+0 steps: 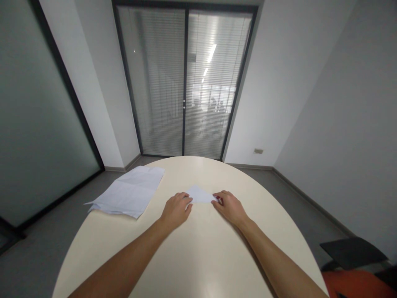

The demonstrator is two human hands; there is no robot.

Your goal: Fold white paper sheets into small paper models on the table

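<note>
A small piece of white paper (199,194), roughly triangular with its peak pointing away from me, lies on the round cream table (198,248). My left hand (177,209) pinches its left corner between thumb and fingers. At the opposite corner, my right hand (228,207) grips the paper the same way, with the fingers curled. Both wrists rest low over the tabletop. The fingertips cover the two corners, so the paper's ends are hidden.
Several large white sheets (132,190) lie stacked at the table's left edge, partly overhanging it. A chair with an orange seat (356,283) and black armrest (353,251) stands at the lower right. Beyond the table is a glass door (186,82) with blinds.
</note>
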